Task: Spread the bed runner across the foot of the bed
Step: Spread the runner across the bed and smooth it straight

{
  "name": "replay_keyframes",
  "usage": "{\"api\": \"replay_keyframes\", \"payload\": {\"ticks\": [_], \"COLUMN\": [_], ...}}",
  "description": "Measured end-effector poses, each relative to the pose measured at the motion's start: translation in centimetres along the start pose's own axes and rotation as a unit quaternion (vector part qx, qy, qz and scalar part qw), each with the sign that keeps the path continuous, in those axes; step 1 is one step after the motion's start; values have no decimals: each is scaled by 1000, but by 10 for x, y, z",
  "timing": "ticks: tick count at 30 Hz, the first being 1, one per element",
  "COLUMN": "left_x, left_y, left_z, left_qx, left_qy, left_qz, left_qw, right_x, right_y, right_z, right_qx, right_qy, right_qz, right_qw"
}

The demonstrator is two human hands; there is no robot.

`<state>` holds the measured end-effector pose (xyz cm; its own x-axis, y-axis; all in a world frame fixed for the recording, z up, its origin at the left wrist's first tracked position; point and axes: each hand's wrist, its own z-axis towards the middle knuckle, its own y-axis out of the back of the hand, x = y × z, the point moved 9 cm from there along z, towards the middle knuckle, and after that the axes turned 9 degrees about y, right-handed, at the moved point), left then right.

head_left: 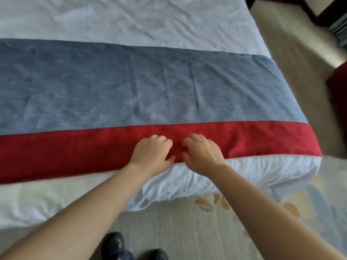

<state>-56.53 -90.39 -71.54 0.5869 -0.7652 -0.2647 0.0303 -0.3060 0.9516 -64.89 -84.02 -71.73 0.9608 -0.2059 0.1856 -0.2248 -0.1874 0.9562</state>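
Note:
The bed runner (112, 87) lies flat across the foot of the bed (131, 17), a wide grey-blue band with a red stripe along its near edge. It reaches the bed's right side and runs out of view on the left. My left hand (153, 152) and my right hand (201, 153) sit close together on the red stripe near its front edge. The fingers of both hands are curled, and each hand pinches the red fabric between fingers and thumb. A few faint creases cross the grey-blue band above the hands.
White bedding (187, 182) hangs over the bed's foot below the runner. Patterned carpet (187, 228) covers the floor, and my dark shoes (120, 248) stand close to the bed. A red piece of furniture (339, 81) stands at the right edge.

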Motion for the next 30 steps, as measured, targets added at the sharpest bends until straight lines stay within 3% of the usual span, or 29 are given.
{"api": "replay_keyframes", "payload": {"ticks": [3, 9, 15, 24, 27, 30], "left_x": [1, 8, 15, 147, 195, 203], "left_y": [-24, -34, -31, 11, 21, 18], "left_z": [-28, -32, -50, -110, -130, -138], "left_qx": [11, -38, -79, -122, -117, -93], "left_qy": [-24, 10, 9, 77, 117, 100], "left_qz": [9, 25, 2, 51, 52, 58], "left_qw": [1000, 999, 997, 988, 985, 989], "right_x": [16, 6, 13, 152, 196, 208], "right_y": [-24, -30, -33, -31, -37, -50], "right_z": [-21, -21, -22, 32, 55, 60], "right_qx": [44, 3, -5, -20, -29, -28], "right_qy": [51, 11, 33, 141, 139, 102], "right_qz": [-8, -22, -30, 12, 8, -2], "right_qw": [998, 1000, 999, 990, 990, 994]}}
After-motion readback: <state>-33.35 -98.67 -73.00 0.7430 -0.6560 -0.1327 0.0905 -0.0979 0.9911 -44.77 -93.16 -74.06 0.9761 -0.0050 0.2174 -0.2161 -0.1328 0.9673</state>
